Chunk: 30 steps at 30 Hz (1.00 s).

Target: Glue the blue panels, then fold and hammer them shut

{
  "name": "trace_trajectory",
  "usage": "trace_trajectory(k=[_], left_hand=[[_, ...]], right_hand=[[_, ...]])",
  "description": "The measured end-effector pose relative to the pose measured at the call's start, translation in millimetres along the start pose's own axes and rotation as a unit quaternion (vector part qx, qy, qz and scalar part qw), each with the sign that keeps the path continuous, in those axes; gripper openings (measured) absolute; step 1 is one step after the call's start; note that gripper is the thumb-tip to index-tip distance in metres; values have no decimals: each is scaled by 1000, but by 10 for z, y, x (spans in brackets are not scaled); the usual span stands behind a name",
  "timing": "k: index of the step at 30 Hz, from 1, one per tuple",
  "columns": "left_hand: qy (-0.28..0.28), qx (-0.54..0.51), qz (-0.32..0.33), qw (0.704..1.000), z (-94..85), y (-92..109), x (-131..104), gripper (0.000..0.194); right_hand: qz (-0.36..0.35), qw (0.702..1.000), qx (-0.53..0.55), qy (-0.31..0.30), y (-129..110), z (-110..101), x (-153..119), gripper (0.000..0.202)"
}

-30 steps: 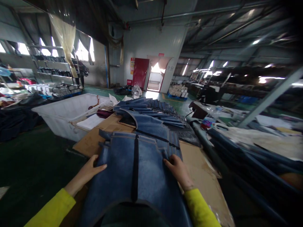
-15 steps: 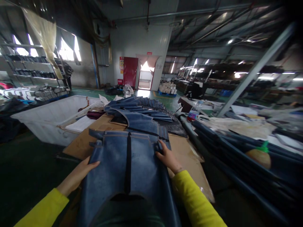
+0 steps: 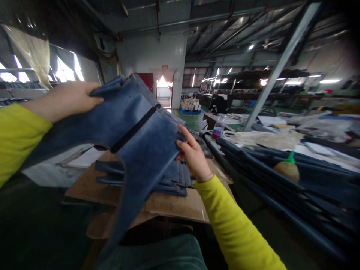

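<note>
A dark blue, leather-like sheet piece [image 3: 149,138] with a black strip down its middle hangs tilted in the air before me, its left side raised. My left hand [image 3: 73,98] is closed on its upper left edge, the thumb and fingers pinching a folded part. At the right edge, my right hand [image 3: 191,152] grips the piece between thumb and fingers; some fingertips are hidden behind it. Below lies a stack of similar blue pieces [image 3: 165,187], partly covered by the raised one, on a brown cardboard sheet [image 3: 180,204].
A white tub [image 3: 47,172] stands behind the cardboard at left. To the right, long folds of dark blue material [image 3: 253,165] lie with a round tan container with a green tip [image 3: 288,170]. A plastic bottle [image 3: 218,127] stands beyond.
Both hands have lifted the blue piece off the stack. Its left side has swung up and leftward with my left hand, and the right hand has moved up slightly. The view has shifted right.
</note>
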<state>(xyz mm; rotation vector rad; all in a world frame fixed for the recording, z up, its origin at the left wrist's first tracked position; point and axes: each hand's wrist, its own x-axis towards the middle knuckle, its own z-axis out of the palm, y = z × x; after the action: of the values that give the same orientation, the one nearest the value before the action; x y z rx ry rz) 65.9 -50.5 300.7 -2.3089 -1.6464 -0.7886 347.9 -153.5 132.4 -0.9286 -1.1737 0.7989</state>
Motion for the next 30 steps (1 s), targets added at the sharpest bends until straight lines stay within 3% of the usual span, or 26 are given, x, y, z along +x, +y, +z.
trace_trajectory(k=[2, 4, 7, 10, 14, 22, 25, 30], left_hand=[[53, 90, 77, 992, -23, 236, 223, 31], [70, 139, 153, 976, 116, 456, 333, 30], [35, 149, 235, 960, 540, 721, 383, 31], [-10, 150, 287, 946, 1062, 897, 394, 27], [-49, 140, 332, 932, 1643, 1045, 456, 22], [-67, 114, 347, 929, 2373, 1206, 685, 20], [-89, 119, 338, 929, 2717, 1137, 623, 20], [-109, 130, 296, 940, 3250, 965, 306, 33]], right_hand=[[5, 998, 49, -39, 47, 234, -71, 53], [29, 993, 95, -59, 182, 472, -203, 41], [79, 984, 156, -45, 496, 752, -435, 30], [125, 972, 199, -8, 823, 875, -613, 29], [173, 956, 234, 34, 1102, 842, -677, 36], [218, 937, 262, 72, 1282, 681, -528, 50], [263, 921, 279, 72, 1376, 674, -554, 59], [303, 905, 291, 60, 1451, 695, -602, 66]])
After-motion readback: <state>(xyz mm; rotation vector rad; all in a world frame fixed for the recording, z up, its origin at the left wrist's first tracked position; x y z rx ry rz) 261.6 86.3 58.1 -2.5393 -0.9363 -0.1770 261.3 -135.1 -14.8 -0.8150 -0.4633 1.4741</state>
